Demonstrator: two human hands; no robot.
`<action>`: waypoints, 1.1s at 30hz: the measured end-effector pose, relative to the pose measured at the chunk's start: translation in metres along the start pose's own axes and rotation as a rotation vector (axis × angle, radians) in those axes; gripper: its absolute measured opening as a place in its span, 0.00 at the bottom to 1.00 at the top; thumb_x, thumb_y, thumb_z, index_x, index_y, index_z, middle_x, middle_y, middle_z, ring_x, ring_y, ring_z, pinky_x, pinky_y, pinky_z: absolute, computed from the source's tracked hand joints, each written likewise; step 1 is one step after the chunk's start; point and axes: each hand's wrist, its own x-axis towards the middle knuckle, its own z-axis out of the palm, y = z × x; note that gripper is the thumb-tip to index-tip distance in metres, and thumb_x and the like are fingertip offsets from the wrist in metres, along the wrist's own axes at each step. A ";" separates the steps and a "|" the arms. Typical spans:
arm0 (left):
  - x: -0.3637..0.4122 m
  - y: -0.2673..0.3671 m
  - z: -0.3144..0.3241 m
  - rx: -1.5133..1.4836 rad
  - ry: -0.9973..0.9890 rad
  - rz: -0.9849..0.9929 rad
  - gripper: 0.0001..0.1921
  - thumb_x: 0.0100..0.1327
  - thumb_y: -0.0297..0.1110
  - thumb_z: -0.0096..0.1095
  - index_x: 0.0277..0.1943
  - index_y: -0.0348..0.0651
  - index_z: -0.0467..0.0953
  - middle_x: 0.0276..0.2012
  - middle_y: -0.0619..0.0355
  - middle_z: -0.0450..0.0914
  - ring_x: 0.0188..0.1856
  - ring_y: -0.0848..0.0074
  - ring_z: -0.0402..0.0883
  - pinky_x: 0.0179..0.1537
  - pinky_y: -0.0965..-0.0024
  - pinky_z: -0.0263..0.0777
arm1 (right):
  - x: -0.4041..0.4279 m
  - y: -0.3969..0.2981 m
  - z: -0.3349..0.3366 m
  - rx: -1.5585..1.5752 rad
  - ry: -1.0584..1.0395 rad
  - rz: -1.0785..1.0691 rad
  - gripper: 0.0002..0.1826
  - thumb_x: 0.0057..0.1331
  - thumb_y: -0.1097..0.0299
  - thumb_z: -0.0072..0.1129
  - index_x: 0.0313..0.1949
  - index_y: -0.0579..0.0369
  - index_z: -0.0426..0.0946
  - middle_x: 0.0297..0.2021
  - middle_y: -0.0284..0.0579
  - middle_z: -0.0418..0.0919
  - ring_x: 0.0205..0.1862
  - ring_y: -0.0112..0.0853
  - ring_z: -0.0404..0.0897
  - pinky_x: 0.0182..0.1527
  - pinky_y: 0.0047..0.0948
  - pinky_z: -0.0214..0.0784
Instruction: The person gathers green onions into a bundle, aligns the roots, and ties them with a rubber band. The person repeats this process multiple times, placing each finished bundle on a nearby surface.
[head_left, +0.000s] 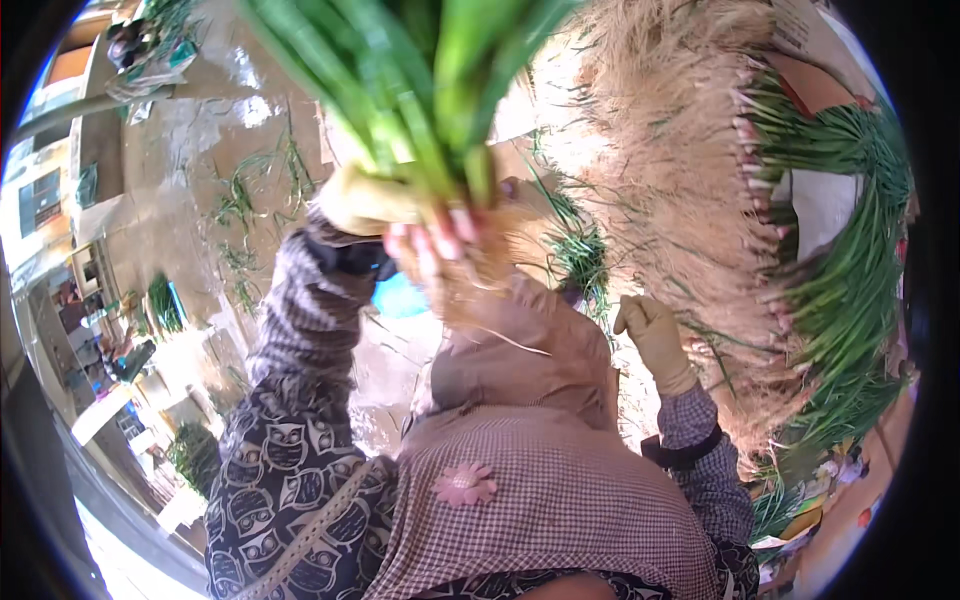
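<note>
A bunch of spring onions (420, 97) fills the top middle, held up close to the camera. My left hand (367, 202), in a pale glove, is shut on it just above the pinkish bulbs; the thin roots (480, 277) hang toward my apron. My right hand (652, 337), also gloved, is to the right of my body with its fingers curled and nothing visible in it. A small heap of green stalks (581, 255) lies beyond that hand.
To the right is a long pile of spring onions (840, 292), roots inward and leaves outward. Loose leaves (240, 195) are scattered on the wet floor. A person (126, 43) is at the far upper left near more greens. A blue object (400, 295) shows below my left hand.
</note>
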 end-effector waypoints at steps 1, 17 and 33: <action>-0.012 0.001 -0.045 -0.085 0.109 -0.049 0.13 0.61 0.23 0.64 0.48 0.25 0.79 0.41 0.35 0.84 0.29 0.67 0.86 0.18 0.80 0.71 | 0.022 0.020 0.007 -0.110 0.043 -0.016 0.21 0.74 0.57 0.50 0.30 0.62 0.79 0.22 0.41 0.78 0.26 0.29 0.75 0.35 0.30 0.68; -0.021 -0.313 -0.693 -0.131 1.236 -0.265 0.17 0.65 0.24 0.62 0.56 0.33 0.75 0.41 0.49 0.85 0.35 0.67 0.86 0.38 0.66 0.84 | 0.240 0.227 0.056 -0.043 0.042 0.908 0.22 0.74 0.58 0.49 0.24 0.58 0.75 0.12 0.30 0.63 0.12 0.19 0.58 0.17 0.22 0.51; 0.008 -0.285 -0.360 -0.056 1.130 -0.384 0.24 0.66 0.27 0.64 0.65 0.39 0.70 0.41 0.59 0.83 0.38 0.76 0.81 0.35 0.74 0.73 | 0.142 0.102 0.055 0.000 0.094 0.339 0.19 0.70 0.66 0.57 0.58 0.60 0.74 0.54 0.50 0.81 0.54 0.37 0.80 0.57 0.32 0.72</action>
